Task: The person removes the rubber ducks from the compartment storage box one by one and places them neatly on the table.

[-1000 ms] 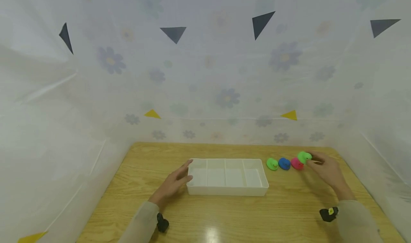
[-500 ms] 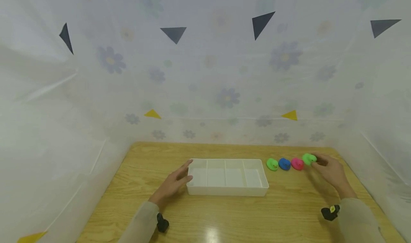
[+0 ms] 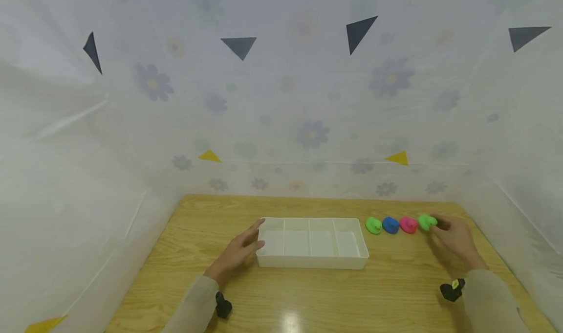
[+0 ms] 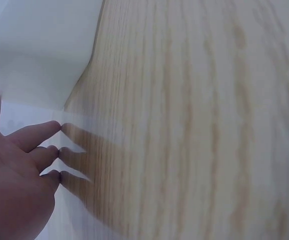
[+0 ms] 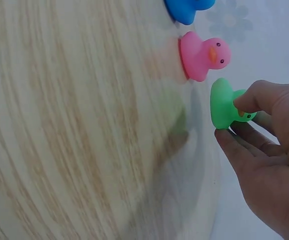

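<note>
My right hand [image 3: 455, 237] pinches a green rubber duck [image 5: 221, 104] between thumb and fingers. In the right wrist view the duck is close over the table, its shadow falling apart from it. Immediately left of it sits a pink rubber duck [image 3: 408, 225], then a blue one [image 3: 390, 225] and another green duck [image 3: 374, 226], all in a row. A white tray [image 3: 312, 262] with several compartments lies left of the ducks. At its left end rests my left hand [image 3: 235, 252], thumb and index fingertips at the rim. In the left wrist view the other fingertips [image 4: 54, 126] touch the table.
The wooden table [image 3: 308, 301] stretches in front of the tray and behind it. A whitish flowered sheet [image 3: 281, 103] with dark and yellow triangles encloses the table at the back and both sides.
My right hand has moved the green duck rightward and down, from over the pink duck to the right end of the row. The left hand and tray have stayed put.
</note>
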A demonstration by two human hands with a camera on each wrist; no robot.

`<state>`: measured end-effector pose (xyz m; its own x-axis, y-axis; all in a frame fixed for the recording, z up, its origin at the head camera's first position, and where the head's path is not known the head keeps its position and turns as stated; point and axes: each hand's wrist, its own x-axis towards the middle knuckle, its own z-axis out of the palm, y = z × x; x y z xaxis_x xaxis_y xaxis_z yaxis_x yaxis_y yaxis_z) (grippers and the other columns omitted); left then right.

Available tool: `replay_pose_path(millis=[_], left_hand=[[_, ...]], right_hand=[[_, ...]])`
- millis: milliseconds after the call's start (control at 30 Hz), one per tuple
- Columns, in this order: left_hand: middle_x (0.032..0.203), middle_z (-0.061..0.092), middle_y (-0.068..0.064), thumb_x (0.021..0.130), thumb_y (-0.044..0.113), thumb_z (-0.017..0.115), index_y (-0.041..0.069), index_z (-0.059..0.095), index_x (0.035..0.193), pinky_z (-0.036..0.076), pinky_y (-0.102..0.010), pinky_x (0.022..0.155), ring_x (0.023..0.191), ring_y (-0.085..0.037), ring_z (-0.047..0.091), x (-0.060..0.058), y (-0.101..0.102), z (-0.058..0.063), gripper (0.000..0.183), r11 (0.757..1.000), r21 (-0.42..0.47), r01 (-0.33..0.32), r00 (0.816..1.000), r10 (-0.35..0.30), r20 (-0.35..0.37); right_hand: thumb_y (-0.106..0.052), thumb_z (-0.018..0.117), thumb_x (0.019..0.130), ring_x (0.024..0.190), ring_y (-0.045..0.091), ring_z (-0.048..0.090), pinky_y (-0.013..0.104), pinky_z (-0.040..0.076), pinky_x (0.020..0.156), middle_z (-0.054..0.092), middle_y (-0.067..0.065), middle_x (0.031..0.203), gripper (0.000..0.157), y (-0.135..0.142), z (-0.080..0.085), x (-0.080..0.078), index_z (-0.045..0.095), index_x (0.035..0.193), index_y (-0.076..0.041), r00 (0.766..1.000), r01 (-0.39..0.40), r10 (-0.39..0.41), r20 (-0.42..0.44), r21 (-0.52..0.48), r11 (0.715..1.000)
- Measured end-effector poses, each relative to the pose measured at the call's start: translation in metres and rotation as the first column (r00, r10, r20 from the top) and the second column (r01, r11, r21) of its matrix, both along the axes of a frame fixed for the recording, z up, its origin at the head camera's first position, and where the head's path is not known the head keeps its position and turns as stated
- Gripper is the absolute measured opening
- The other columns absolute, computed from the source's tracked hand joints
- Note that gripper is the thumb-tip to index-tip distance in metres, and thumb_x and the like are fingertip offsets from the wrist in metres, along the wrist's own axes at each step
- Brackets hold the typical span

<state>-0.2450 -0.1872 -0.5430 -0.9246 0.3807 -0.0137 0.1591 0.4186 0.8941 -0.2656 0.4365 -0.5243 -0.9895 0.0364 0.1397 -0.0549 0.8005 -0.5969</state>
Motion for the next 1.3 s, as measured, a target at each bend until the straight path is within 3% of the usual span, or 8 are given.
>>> replay_pose_path(millis=[367, 500, 633, 733, 833, 1033, 1200, 1300], left_hand=[[0.175, 0.026, -0.010, 0.109, 0.042, 0.057, 0.036, 0.026, 0.169, 0.028, -0.069, 0.124, 0.157, -0.040, 0.036, -0.001, -0.001, -0.001, 0.067, 1.000, -0.010, 0.003, 1.000, -0.003, -0.022], [0.175, 0.027, -0.007, 0.109, 0.043, 0.056, 0.042, 0.026, 0.167, 0.025, -0.068, 0.126, 0.158, -0.037, 0.035, 0.000, -0.001, 0.000, 0.066, 1.000, -0.010, -0.005, 1.000, 0.005, -0.001], [0.174, 0.028, -0.007, 0.109, 0.042, 0.056, 0.040, 0.025, 0.168, 0.025, -0.068, 0.126, 0.158, -0.036, 0.035, 0.000, 0.000, 0.001, 0.066, 1.000, -0.017, -0.008, 1.000, 0.008, 0.004], [0.173, 0.030, -0.009, 0.109, 0.042, 0.057, 0.040, 0.026, 0.168, 0.025, -0.068, 0.126, 0.158, -0.035, 0.036, 0.001, 0.000, 0.001, 0.066, 1.000, -0.015, -0.018, 1.000, 0.018, 0.015], [0.173, 0.032, -0.009, 0.109, 0.043, 0.057, 0.043, 0.027, 0.167, 0.025, -0.067, 0.126, 0.157, -0.035, 0.036, 0.001, 0.001, 0.002, 0.065, 0.999, -0.013, -0.030, 0.999, 0.030, 0.022], [0.172, 0.033, -0.009, 0.109, 0.041, 0.058, 0.047, 0.029, 0.165, 0.024, -0.068, 0.126, 0.157, -0.035, 0.037, 0.002, 0.002, 0.004, 0.063, 0.999, -0.009, -0.040, 0.999, 0.041, 0.031], [0.171, 0.034, -0.012, 0.109, 0.041, 0.058, 0.045, 0.028, 0.166, 0.025, -0.068, 0.126, 0.157, -0.036, 0.037, 0.002, 0.002, 0.004, 0.065, 0.999, -0.014, -0.036, 0.999, 0.037, 0.028], [0.171, 0.034, -0.013, 0.108, 0.042, 0.058, 0.046, 0.028, 0.166, 0.025, -0.067, 0.126, 0.157, -0.036, 0.036, 0.001, 0.001, 0.003, 0.065, 0.999, -0.014, -0.037, 0.999, 0.037, 0.037]], right_hand=[[-0.014, 0.058, 0.107, 0.121, 0.060, 0.059, 0.054, 0.059, 0.090, 0.055, 0.045, 0.139, 0.052, 0.003, -0.008, -0.004, 0.047, 0.147, 0.017, 0.998, -0.029, 0.030, 0.058, -0.009, 1.000], [-0.013, 0.057, 0.107, 0.122, 0.063, 0.057, 0.068, 0.052, 0.094, 0.053, 0.047, 0.139, 0.051, 0.004, -0.011, -0.004, 0.046, 0.147, 0.018, 0.998, -0.029, 0.031, 0.063, -0.029, 0.999], [-0.013, 0.059, 0.106, 0.116, 0.056, 0.064, 0.057, 0.057, 0.089, 0.058, 0.045, 0.135, 0.050, 0.005, -0.014, -0.005, 0.050, 0.145, 0.016, 0.999, -0.023, 0.023, 0.037, -0.006, 1.000], [-0.013, 0.060, 0.106, 0.116, 0.056, 0.063, 0.056, 0.057, 0.089, 0.059, 0.044, 0.134, 0.050, 0.006, -0.014, -0.004, 0.050, 0.145, 0.016, 0.999, -0.025, 0.026, 0.036, -0.005, 1.000], [-0.014, 0.058, 0.107, 0.120, 0.061, 0.059, 0.064, 0.053, 0.092, 0.058, 0.045, 0.134, 0.051, 0.006, -0.014, -0.003, 0.048, 0.147, 0.017, 0.998, -0.034, 0.035, 0.048, -0.022, 0.999], [-0.013, 0.058, 0.106, 0.116, 0.056, 0.063, 0.051, 0.056, 0.088, 0.061, 0.043, 0.132, 0.051, 0.004, -0.012, -0.002, 0.048, 0.147, 0.016, 0.999, -0.030, 0.031, 0.044, -0.010, 0.999], [-0.015, 0.056, 0.108, 0.122, 0.062, 0.055, 0.069, 0.050, 0.094, 0.053, 0.048, 0.137, 0.055, 0.003, -0.006, 0.000, 0.042, 0.151, 0.016, 0.996, -0.029, 0.033, 0.077, -0.058, 0.998], [-0.021, 0.054, 0.109, 0.124, 0.065, 0.052, 0.073, 0.049, 0.094, 0.049, 0.049, 0.141, 0.056, 0.001, -0.001, -0.001, 0.043, 0.152, 0.014, 0.998, -0.030, 0.032, 0.055, -0.044, 0.999]])
